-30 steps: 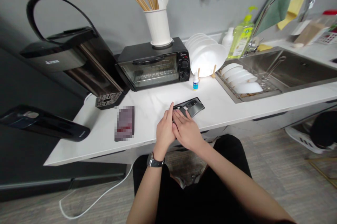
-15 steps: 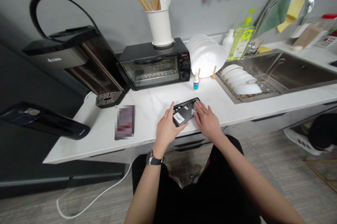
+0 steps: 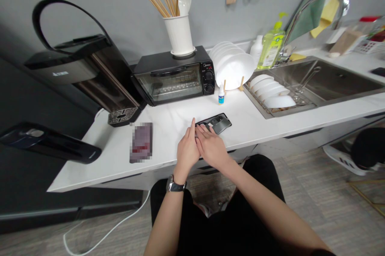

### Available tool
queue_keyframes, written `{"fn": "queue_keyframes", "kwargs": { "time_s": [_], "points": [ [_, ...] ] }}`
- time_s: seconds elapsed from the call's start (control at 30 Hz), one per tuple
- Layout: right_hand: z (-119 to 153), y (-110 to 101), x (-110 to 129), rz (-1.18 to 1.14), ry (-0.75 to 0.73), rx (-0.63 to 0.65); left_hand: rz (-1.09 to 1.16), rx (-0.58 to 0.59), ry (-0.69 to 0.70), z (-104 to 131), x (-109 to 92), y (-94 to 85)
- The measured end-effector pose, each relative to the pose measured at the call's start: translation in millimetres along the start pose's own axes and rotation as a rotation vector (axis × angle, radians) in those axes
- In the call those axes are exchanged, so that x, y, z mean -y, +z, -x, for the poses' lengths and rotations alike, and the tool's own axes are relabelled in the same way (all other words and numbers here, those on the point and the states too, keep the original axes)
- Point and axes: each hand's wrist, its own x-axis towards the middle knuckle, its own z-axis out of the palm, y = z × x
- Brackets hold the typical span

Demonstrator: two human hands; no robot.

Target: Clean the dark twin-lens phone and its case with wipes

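A dark phone [image 3: 221, 123] lies on the white counter, its back with the camera lenses facing up. Around its left end is my left hand [image 3: 188, 151], gripping the edge, index finger pointing up along the side. My right hand [image 3: 212, 148] lies over the left part of the phone, fingers pressed together and touching my left hand. Whatever is under its fingertips is hidden. Beyond the phone stands a small white bottle with a blue label [image 3: 221, 96].
A pixelated dark flat item [image 3: 141, 143] lies left on the counter [image 3: 168, 128]. Behind are a toaster oven [image 3: 176, 79], a black machine [image 3: 99, 71] and white plates [image 3: 233, 67]. The sink [image 3: 333, 83] with bowls [image 3: 275, 93] is at right; a black cylinder [image 3: 60, 146] is far left.
My right hand has slid left along the phone, from its camera end to beside my left hand. The small whitish piece at its fingertips no longer shows. The view has shifted slightly.
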Motion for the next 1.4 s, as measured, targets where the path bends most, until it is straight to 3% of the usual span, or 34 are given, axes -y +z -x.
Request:
{"fn": "queue_keyframes", "kwargs": {
  "time_s": [0.13,0.3,0.5,0.63,0.77,0.9,1.0,1.1,1.23,1.4],
  "points": [
    [26.7,-3.8,9.4,-0.06,-0.048,0.006,-0.039,0.015,-0.006,1.6,0.1,-0.6],
    [46.1,-12.7,-24.7,0.0,0.0,-0.011,-0.035,0.002,-0.022,-1.8,-2.6,1.8],
    [34.7,-20.5,-79.9,0.124,0.162,-0.108,-0.028,-0.001,0.012,-1.7,-3.2,1.2],
    [14.0,-21.7,-99.2,0.149,0.241,-0.128,-0.011,0.013,0.045,-1.5,-2.9,-1.9],
    [-5.3,-14.0,-87.9,0.124,0.234,-0.126,0.014,0.027,0.052,-2.8,-3.0,-2.5],
    [-12.7,0.5,-43.5,0.065,0.117,-0.083,0.01,0.034,0.031,-2.6,-1.6,-1.2],
    [-6.0,8.2,-6.6,0.013,0.044,-0.056,0.011,0.034,0.034,0.1,1.3,-1.4],
    [10.4,6.9,11.3,-0.02,0.017,-0.051,0.013,0.031,0.019,2.3,3.5,-1.6],
    [34.8,-5.1,-2.6,-0.031,-0.036,-0.015,-0.021,0.028,-0.021,0.3,2.0,0.5],
    [43.8,-17.6,-51.2,0.08,0.078,-0.062,-0.021,0.006,-0.013,-2.3,-3.1,1.1]
  ]
}}
